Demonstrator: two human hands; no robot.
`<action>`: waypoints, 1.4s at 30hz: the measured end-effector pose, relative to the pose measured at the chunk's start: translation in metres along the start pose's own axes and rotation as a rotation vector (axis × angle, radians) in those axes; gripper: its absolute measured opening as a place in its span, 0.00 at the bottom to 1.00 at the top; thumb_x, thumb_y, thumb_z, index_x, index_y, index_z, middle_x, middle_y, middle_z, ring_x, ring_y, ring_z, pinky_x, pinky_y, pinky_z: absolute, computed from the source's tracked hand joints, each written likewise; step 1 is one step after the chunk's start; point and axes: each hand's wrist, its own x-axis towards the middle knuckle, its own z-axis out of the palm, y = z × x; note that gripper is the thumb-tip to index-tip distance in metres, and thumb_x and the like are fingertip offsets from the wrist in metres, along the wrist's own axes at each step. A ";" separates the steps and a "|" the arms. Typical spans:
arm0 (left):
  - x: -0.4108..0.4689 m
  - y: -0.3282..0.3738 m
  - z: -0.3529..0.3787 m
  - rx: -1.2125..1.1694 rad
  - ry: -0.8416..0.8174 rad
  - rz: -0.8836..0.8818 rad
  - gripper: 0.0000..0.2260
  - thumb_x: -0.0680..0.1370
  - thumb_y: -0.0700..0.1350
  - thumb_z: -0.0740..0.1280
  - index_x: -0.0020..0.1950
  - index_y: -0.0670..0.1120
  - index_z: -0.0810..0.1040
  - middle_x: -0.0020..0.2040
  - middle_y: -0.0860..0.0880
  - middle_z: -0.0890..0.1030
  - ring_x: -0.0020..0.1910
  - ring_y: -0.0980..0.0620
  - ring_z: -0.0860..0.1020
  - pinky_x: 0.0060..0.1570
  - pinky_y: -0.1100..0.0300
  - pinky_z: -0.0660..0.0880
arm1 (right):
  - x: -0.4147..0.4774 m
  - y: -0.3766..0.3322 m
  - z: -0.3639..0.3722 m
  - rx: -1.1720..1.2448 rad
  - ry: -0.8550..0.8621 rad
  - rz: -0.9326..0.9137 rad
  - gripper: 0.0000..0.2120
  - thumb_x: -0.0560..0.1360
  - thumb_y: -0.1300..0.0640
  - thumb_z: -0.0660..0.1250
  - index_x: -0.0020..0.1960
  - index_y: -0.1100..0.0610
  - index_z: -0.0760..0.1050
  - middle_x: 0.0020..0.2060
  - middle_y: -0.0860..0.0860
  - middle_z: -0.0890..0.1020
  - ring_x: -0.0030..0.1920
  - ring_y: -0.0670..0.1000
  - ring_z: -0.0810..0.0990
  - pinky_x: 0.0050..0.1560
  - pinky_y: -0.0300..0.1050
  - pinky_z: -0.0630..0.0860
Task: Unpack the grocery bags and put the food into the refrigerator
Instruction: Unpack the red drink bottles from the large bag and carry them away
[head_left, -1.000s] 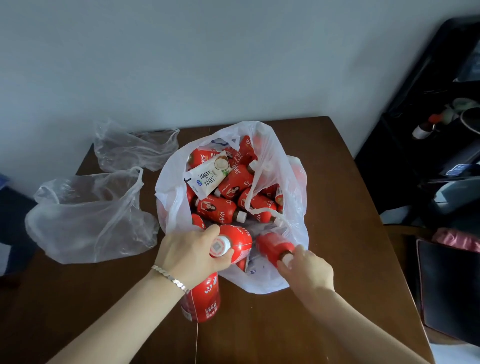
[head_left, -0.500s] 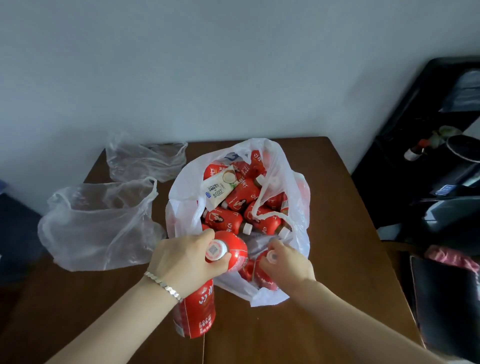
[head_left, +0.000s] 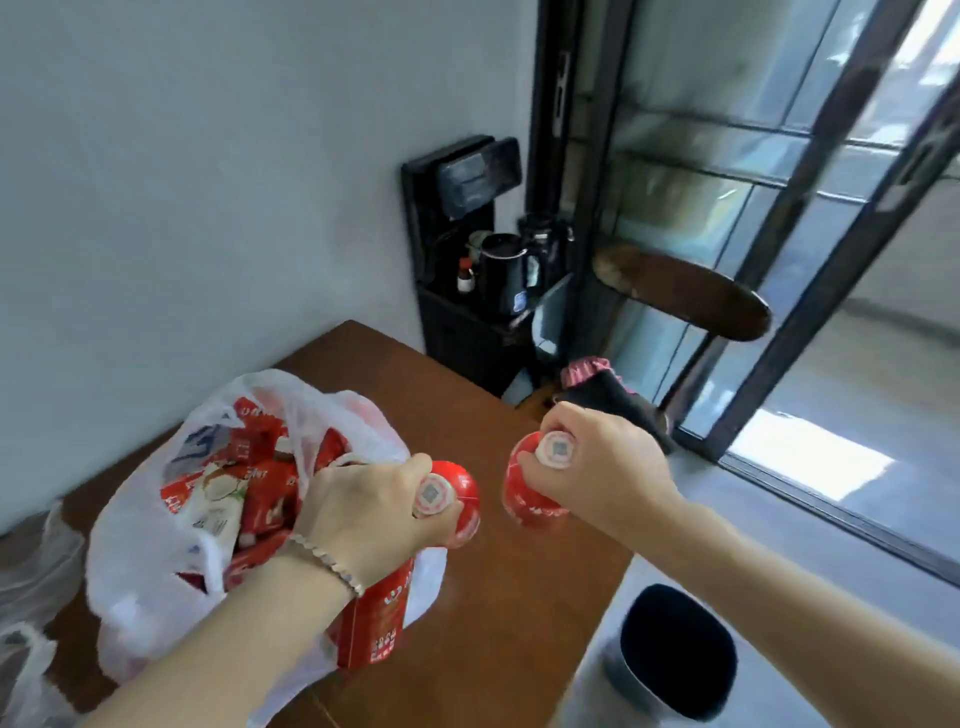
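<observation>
Head cam, the only view. L hand is clenched round the neck of the first bottle. It's red, its pale cap faces up at the lens, and it sits just above the near-right side of the white grocery bag. A second bottle, also red, hangs below that wrist w/ its label outward. It looks tucked under the same hand, but the grip is hidden, so can't tell for sure. There's a beaded bracelet on the wrist.

R hand is wrapped round the top of a third bottle, thumb & fingers curled at the neck and the cap showing a QR-type mark. This one is outside the bag, in the air over the table's right part. It's near the first bottle, not touching.

The bag sits on the brown table, mouth open, packed w/ more red bottles and a white carton on top. Clear plastic bags lie at the far left, blurry.

Past the table are a black stand w/ a kettle, a chair and a glass door. A black bin stands on the floor beside the table.
</observation>
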 end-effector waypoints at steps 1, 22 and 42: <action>0.014 0.025 -0.005 0.004 0.059 0.099 0.27 0.68 0.70 0.40 0.48 0.54 0.69 0.36 0.55 0.76 0.37 0.55 0.74 0.29 0.65 0.60 | -0.016 0.017 -0.020 -0.031 0.051 0.056 0.11 0.71 0.41 0.66 0.44 0.48 0.74 0.36 0.42 0.77 0.39 0.45 0.76 0.37 0.36 0.72; -0.022 0.677 -0.089 -0.202 0.147 1.217 0.21 0.75 0.66 0.56 0.55 0.52 0.74 0.51 0.53 0.81 0.48 0.53 0.79 0.40 0.65 0.65 | -0.477 0.356 -0.305 -0.317 0.712 0.939 0.20 0.66 0.38 0.56 0.44 0.52 0.74 0.41 0.48 0.80 0.46 0.52 0.78 0.39 0.42 0.65; -0.111 1.256 -0.188 -0.452 0.136 1.853 0.18 0.74 0.65 0.56 0.43 0.51 0.71 0.45 0.52 0.81 0.46 0.51 0.78 0.45 0.61 0.70 | -0.785 0.618 -0.553 -0.429 1.013 1.624 0.13 0.74 0.43 0.64 0.36 0.48 0.65 0.33 0.43 0.72 0.40 0.48 0.73 0.32 0.35 0.60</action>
